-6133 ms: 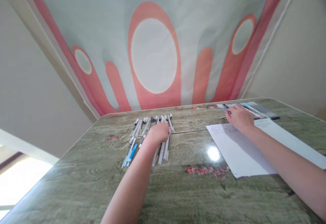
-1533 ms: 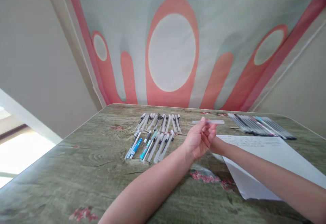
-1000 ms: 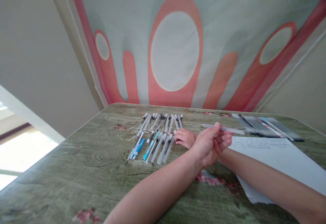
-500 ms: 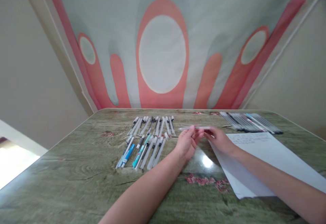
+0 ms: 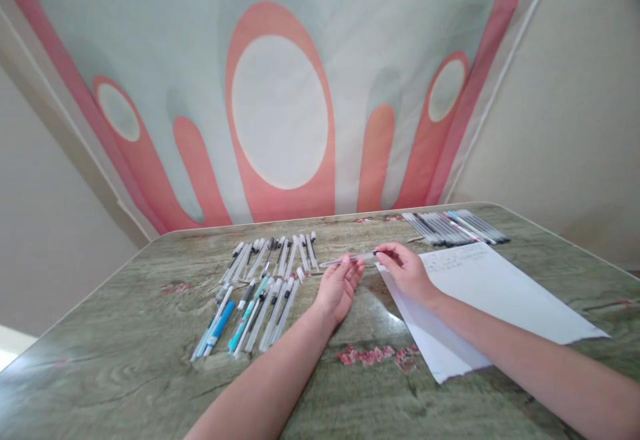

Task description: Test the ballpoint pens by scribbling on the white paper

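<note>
A clear pen [image 5: 367, 257] lies level between my two hands, a little above the table. My left hand [image 5: 336, 293] is closed around its barrel, thumb on top, the clear end pointing left. With a pinch, my right hand [image 5: 407, 273] grips the dark end of the pen. Whether that dark part is a separate piece, such as a refill, I cannot tell. Left of my left hand, several clear pens with caps [image 5: 285, 257] form a back row. In front of them is a second group of pens, including a blue pen [image 5: 220, 323] and a teal pen [image 5: 244, 327].
White paper [image 5: 485, 293] with some handwriting at its far edge lies under and beyond my right forearm. Behind it, several thin refill-like sticks [image 5: 453, 227] lie side by side. The wood-patterned table [image 5: 125, 347] ends at a wall with a coral design [image 5: 300, 203].
The view has turned to the right, so the scene sits further left. My right hand has drawn outward along the pen, and its dark end now shows. Both hands still hold it.
</note>
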Demonstrator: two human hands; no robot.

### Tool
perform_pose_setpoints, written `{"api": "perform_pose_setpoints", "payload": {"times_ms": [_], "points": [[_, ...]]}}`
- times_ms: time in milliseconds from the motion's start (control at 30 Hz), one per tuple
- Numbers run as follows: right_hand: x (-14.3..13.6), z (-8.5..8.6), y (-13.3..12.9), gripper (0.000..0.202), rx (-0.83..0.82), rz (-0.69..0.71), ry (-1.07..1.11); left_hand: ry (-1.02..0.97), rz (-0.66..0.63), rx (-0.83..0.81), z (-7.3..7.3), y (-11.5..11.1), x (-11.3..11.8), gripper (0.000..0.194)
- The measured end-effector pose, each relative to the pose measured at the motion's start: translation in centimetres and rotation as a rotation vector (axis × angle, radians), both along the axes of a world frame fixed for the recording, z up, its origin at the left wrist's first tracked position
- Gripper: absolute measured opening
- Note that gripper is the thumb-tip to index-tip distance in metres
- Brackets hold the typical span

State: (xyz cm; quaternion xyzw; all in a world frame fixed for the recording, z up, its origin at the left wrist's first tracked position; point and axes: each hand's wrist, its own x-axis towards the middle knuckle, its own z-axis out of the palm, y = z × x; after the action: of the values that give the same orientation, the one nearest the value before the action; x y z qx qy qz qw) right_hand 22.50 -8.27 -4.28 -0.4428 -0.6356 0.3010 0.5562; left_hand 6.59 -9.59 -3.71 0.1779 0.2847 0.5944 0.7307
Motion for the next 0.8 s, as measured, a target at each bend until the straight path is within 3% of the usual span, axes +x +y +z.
{"api": "perform_pose_setpoints", "payload": {"times_ms": [567, 800], "points": [[-0.1, 0.51, -0.41, 0.019, 0.108, -0.006, -0.124, 0.018, 0.0, 0.007, 0.29, 0.0, 0.03, 0.006], [0.02, 0.59, -0.51, 0.023, 0.063, -0.01, -0.14, 0.032, -0.007, 0.012, 0.29, -0.01, 0.0, 0.007]]}}
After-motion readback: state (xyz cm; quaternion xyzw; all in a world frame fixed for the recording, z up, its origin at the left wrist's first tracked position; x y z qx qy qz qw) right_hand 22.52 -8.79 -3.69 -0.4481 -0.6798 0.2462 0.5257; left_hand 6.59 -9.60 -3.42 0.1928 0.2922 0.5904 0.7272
